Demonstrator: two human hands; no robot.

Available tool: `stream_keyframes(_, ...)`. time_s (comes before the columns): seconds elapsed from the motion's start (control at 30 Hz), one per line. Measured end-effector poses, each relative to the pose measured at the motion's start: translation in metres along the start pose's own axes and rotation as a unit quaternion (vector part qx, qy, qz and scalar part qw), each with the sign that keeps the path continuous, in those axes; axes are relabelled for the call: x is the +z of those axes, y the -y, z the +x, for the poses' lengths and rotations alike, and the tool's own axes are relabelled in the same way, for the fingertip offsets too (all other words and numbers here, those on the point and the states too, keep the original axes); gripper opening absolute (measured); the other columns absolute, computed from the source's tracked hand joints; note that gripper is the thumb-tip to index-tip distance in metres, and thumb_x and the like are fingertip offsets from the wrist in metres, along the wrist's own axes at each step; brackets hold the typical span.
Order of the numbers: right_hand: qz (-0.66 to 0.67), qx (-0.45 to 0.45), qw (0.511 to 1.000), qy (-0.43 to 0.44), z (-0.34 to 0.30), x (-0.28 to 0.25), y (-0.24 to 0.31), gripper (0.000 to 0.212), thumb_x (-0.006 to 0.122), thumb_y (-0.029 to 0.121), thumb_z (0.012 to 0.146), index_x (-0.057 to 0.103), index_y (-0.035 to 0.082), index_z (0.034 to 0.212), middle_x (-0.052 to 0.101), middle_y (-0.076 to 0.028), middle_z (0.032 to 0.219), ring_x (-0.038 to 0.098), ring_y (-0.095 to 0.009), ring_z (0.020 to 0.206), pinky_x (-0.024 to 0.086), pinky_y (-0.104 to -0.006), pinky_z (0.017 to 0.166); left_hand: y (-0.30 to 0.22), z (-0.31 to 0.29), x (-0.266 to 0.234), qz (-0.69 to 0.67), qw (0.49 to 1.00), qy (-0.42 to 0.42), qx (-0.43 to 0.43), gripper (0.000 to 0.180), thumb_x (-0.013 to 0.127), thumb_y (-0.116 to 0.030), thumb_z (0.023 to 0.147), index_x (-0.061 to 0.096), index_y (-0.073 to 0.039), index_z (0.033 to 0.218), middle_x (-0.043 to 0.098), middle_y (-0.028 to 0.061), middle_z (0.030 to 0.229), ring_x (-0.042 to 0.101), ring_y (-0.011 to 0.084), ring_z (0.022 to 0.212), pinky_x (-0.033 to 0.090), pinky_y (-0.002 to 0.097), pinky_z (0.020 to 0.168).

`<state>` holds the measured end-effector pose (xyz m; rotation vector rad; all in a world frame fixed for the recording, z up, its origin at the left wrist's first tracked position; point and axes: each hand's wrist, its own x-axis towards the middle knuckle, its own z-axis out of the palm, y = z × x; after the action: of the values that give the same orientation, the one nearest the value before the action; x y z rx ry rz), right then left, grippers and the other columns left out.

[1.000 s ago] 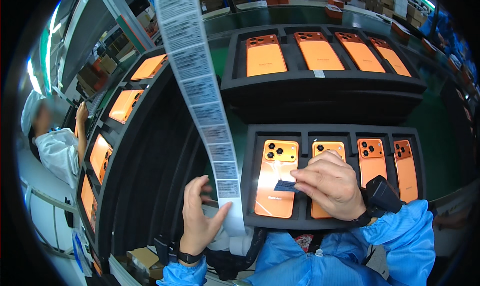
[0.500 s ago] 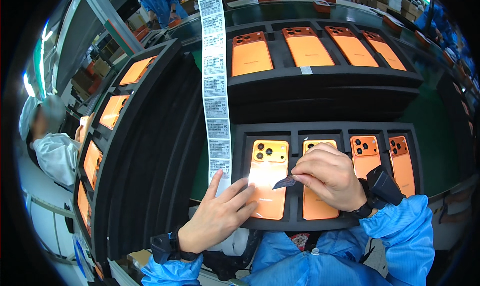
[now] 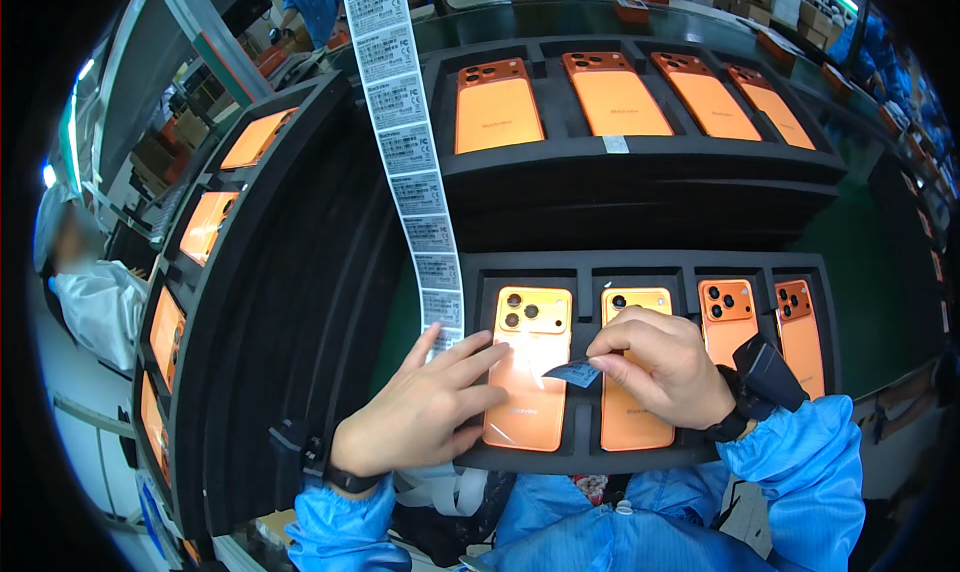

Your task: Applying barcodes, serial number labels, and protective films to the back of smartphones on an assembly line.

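My right hand [image 3: 665,372] pinches a small dark label [image 3: 573,373] by its edge between thumb and fingertips. The label is bent and hangs over the side of an orange phone [image 3: 525,422], which lies back up in a black foam tray [image 3: 586,297]. Beneath my right hand is a second orange phone [image 3: 636,427], partly covered. My left hand [image 3: 425,412] has its fingers spread; one fingertip touches the long strip of printed labels [image 3: 408,162], and others rest at the left edge of the first phone. My left thumb is hidden.
Two more phones [image 3: 728,317] fill the tray's right side. Behind it, a stack of black foam trays [image 3: 640,197] carries several orange phones. Another tall stack [image 3: 290,302] stands at left. A person in a white coat [image 3: 95,302] is beyond it.
The label strip's upper part has swung left, so it now slants. The label in my right hand has turned to show more of its printed face. Both hands stay near the same phones.
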<state>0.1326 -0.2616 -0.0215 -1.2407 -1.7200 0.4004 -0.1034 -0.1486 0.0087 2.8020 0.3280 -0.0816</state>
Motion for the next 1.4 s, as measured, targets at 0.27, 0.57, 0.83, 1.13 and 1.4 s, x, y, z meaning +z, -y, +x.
stream_keyframes(0.27, 0.038, 0.027, 0.999, -0.002, 0.003, 0.006, -0.010, 0.007, 0.065, 0.000, 0.082, 0.061, -0.002, 0.087, 0.061, -0.012, 0.079, 0.061, -0.023, 0.068, 0.047, -0.0300, 0.059, -0.015, -0.024, 0.011, 0.020, 0.997, 0.053, -0.042, 0.040, 0.070, -0.012, 0.076, 0.064, -0.016, 0.115, 0.044, 0.0123, 0.140, 0.039, 0.0313, 0.132, 0.022, 0.0615, 0.108)
stream_keyframes(0.57, 0.033, 0.023, 0.999, -0.009, 0.001, 0.007, -0.010, 0.006, 0.064, 0.000, 0.082, 0.061, -0.002, 0.087, 0.062, -0.013, 0.080, 0.062, -0.023, 0.069, 0.048, -0.0300, 0.059, -0.010, -0.020, 0.010, 0.060, 0.998, 0.015, -0.028, 0.033, 0.069, -0.012, 0.080, 0.064, -0.015, 0.113, 0.054, 0.0118, 0.127, 0.051, 0.0251, 0.121, 0.030, 0.0574, 0.106)
stream_keyframes(0.83, 0.022, 0.016, 1.000, -0.008, 0.000, 0.008, -0.010, 0.006, 0.064, 0.000, 0.082, 0.061, -0.002, 0.087, 0.062, -0.013, 0.080, 0.062, -0.024, 0.069, 0.048, -0.0294, 0.059, -0.019, -0.014, 0.014, 0.164, 0.986, 0.030, -0.012, 0.034, 0.072, -0.017, 0.080, 0.063, -0.013, 0.112, 0.058, 0.0111, 0.119, 0.054, 0.0260, 0.116, 0.032, 0.0551, 0.106)
stream_keyframes(1.13, 0.027, 0.008, 1.000, -0.009, -0.001, 0.011, -0.012, 0.007, 0.065, 0.001, 0.082, 0.061, -0.002, 0.087, 0.061, -0.013, 0.080, 0.062, -0.026, 0.069, 0.048, -0.0314, 0.060, -0.022, -0.011, 0.004, 0.166, 0.983, 0.068, -0.034, 0.030, 0.070, -0.016, 0.080, 0.065, -0.013, 0.110, 0.061, 0.0090, 0.112, 0.054, 0.0255, 0.115, 0.030, 0.0558, 0.107)
stream_keyframes(1.4, 0.042, 0.038, 0.998, -0.007, -0.002, 0.011, -0.013, 0.007, 0.066, 0.000, 0.081, 0.063, -0.002, 0.087, 0.063, -0.011, 0.081, 0.062, -0.022, 0.071, 0.048, -0.0285, 0.061, -0.025, -0.013, 0.012, 0.157, 0.986, 0.051, 0.035, 0.020, 0.064, -0.007, 0.079, 0.065, -0.002, 0.098, 0.061, 0.0086, 0.102, 0.057, 0.0241, 0.108, 0.035, 0.0475, 0.106)
